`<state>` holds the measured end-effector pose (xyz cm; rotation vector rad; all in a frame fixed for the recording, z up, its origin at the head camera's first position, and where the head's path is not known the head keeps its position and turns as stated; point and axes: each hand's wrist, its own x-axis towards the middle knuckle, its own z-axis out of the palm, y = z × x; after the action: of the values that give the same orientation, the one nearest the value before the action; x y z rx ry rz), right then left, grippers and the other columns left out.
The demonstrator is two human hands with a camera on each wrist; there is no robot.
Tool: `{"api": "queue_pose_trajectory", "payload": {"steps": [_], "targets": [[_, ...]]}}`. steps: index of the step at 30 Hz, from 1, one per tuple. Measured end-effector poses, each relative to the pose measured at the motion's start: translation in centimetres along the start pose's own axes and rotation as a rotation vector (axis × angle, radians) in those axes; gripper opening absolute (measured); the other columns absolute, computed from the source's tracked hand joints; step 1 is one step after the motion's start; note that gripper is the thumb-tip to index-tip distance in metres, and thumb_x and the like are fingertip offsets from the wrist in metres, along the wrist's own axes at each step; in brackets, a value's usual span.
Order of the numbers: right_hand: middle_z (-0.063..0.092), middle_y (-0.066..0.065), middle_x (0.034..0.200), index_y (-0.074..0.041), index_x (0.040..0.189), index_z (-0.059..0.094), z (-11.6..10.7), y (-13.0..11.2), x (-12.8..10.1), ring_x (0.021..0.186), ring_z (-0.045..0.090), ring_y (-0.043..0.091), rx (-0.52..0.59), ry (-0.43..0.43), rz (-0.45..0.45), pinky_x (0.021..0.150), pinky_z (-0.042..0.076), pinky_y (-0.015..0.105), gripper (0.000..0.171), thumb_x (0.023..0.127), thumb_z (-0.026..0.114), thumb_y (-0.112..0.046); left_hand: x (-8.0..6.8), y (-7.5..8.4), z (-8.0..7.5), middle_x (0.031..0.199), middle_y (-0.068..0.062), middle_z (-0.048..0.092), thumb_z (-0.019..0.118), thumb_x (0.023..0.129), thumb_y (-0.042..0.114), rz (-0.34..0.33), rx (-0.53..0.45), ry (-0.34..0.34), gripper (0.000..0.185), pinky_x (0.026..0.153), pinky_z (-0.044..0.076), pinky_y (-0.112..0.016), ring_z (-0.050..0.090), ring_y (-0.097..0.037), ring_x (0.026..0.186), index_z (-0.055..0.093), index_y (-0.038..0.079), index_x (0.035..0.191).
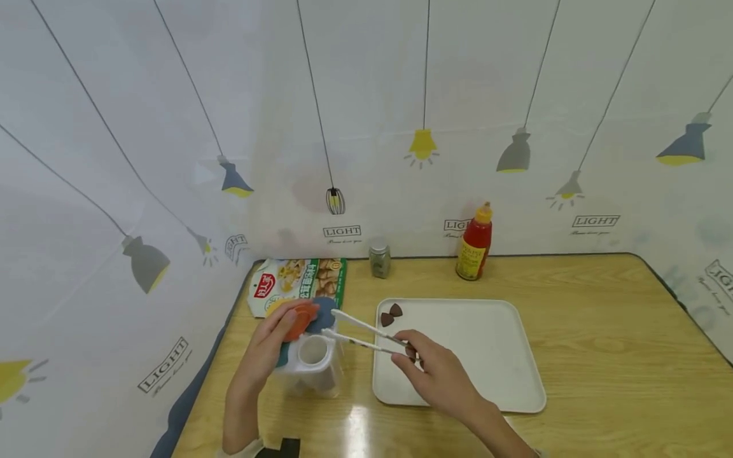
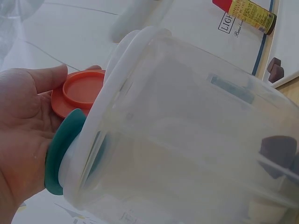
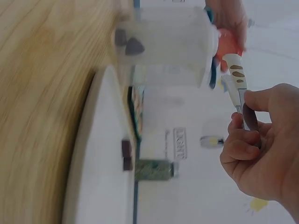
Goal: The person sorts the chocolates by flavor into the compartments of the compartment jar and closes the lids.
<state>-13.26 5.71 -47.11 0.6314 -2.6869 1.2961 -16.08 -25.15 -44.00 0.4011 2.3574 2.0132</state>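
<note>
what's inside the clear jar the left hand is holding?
The clear jar has dark brown pieces at its bottom; the right wrist view shows two. The left hand grips the jar with its orange lid flipped open. The cloudy wall hides any more; the tongs point at the mouth.

surface: wooden table [image 1: 601, 331] | on it: white tray [image 1: 492, 356], sauce bottle [image 1: 474, 244], spice jar [image 1: 379, 258], food packet [image 1: 286, 280] (rear left)

Even, bright, diffuse lighting; shadows faint.
Glare streak on the table [image 1: 359, 427]; head view bows at edges; right wrist view motion-blurred; left wrist foreground soft.
</note>
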Motion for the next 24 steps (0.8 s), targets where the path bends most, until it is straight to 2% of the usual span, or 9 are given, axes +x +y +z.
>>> {"api": "queue_pose_trajectory", "payload": {"steps": [2, 8, 13, 18, 24], "targets": [[0.053, -0.013, 0.082, -0.021, 0.123, 0.061, -0.5, 1.4, 0.3, 0.058, 0.038, 0.000, -0.024, 0.008, 0.059, 0.051, 0.035, 0.020, 0.026, 0.100, 0.062, -0.033, 0.1, 0.0, 0.0, 0.137, -0.017, 0.061, 0.038, 0.110, 0.032, 0.003, -0.008, -0.002, 0.044, 0.099, 0.047, -0.020, 0.062, -0.010, 0.120, 0.054, 0.004, 0.139], [0.059, -0.004, 0.081, -0.011, 0.124, 0.062, -1.3, 6.5, 1.5, 0.061, 0.044, 0.007, -0.229, 0.038, 0.185, 0.051, 0.036, 0.025, 0.029, 0.100, 0.062, -0.027, 0.2, 0.0, 0.0, 0.136, -0.016, 0.062, 0.038, 0.110, 0.033, -0.004, -0.006, 0.003, 0.044, 0.098, 0.047, -0.019, 0.062, -0.010, 0.120, 0.054, 0.003, 0.139], [0.055, 0.000, 0.073, -0.007, 0.123, 0.062, -1.5, 9.5, 2.6, 0.059, 0.044, 0.012, -0.233, 0.028, 0.258, 0.050, 0.034, 0.028, 0.030, 0.100, 0.060, -0.025, 0.4, 0.0, -0.1, 0.138, -0.016, 0.060, 0.038, 0.109, 0.034, -0.015, -0.001, 0.005, 0.045, 0.099, 0.047, -0.020, 0.061, -0.010, 0.121, 0.054, 0.004, 0.139], [0.056, -0.002, 0.075, -0.009, 0.121, 0.062, -1.1, 10.6, 2.8, 0.062, 0.045, 0.012, -0.238, -0.025, 0.291, 0.052, 0.033, 0.029, 0.027, 0.101, 0.059, -0.026, 0.3, 0.0, 0.0, 0.138, -0.015, 0.060, 0.038, 0.109, 0.035, -0.032, 0.027, 0.019, 0.045, 0.097, 0.046, -0.020, 0.060, -0.006, 0.119, 0.055, 0.006, 0.139], [0.056, -0.001, 0.076, -0.010, 0.120, 0.063, -1.0, 10.2, 2.8, 0.062, 0.046, 0.013, -0.254, -0.029, 0.284, 0.051, 0.034, 0.029, 0.026, 0.100, 0.060, -0.026, 0.1, 0.0, 0.0, 0.138, -0.016, 0.060, 0.038, 0.110, 0.033, -0.016, 0.011, 0.010, 0.045, 0.099, 0.046, -0.018, 0.061, -0.007, 0.120, 0.054, 0.004, 0.139]]}}
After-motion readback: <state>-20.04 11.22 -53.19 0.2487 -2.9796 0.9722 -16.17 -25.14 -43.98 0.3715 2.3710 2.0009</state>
